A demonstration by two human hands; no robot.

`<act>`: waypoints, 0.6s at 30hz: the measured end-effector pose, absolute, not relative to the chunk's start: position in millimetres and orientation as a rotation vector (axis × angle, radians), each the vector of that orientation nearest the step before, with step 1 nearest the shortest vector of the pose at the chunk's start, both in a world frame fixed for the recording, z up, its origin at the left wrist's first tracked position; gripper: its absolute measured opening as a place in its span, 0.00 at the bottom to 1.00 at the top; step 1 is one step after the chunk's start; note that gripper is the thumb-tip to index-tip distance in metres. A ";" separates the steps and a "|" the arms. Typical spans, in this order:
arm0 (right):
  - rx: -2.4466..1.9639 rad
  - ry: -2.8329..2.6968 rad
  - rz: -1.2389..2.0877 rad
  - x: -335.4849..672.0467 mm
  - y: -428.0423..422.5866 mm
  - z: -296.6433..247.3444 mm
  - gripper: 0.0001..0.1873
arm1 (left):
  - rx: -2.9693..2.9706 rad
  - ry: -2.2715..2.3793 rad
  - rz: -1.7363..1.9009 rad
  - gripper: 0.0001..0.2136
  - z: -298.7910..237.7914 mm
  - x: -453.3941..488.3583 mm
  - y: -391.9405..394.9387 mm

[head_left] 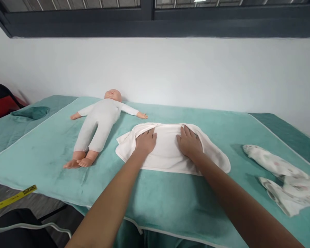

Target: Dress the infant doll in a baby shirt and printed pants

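A folded white cloth (pixel 167 151) lies on the teal blanket (pixel 46 144) in front of me. My left hand (pixel 145 142) rests flat on the cloth's left part, fingers stretched out. My right hand (pixel 189 142) lies flat on its right part, fingers spread toward the far folded edge. Both palms press on the cloth and hold nothing. A baby doll (pixel 98 125) in a white bodysuit lies on its back to the left of the cloth, arms spread, feet toward me.
A patterned white cloth (pixel 281 177) lies crumpled at the right. A dark teal bundle (pixel 31 112) sits at the far left. A yellow tape (pixel 11 199) hangs near the lower left edge. A white wall rises behind the table.
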State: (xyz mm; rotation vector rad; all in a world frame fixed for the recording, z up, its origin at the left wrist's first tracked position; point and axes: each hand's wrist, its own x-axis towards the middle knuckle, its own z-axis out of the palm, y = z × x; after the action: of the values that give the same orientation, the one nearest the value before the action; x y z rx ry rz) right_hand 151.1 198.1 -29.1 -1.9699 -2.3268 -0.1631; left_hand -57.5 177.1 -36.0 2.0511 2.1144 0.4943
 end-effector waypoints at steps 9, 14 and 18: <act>-1.923 -2.271 -0.235 148.7 192.5 -28.8 0.33 | 2.034 2.134 0.523 0.25 -34.2 -56.6 171.4; -1.921 -2.249 -0.228 148.4 192.2 -29.5 0.33 | 2.003 2.178 0.545 0.26 -32.3 -55.4 168.0; -1.941 -2.269 -0.205 148.7 194.2 -30.0 0.33 | 2.006 2.159 0.502 0.26 -32.4 -56.1 169.5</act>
State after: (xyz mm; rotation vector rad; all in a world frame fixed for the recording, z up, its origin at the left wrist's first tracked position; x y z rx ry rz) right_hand 148.7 194.2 -30.0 -1.9412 -2.2687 -0.2048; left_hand -56.1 169.5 -32.4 2.0057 2.1590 0.5019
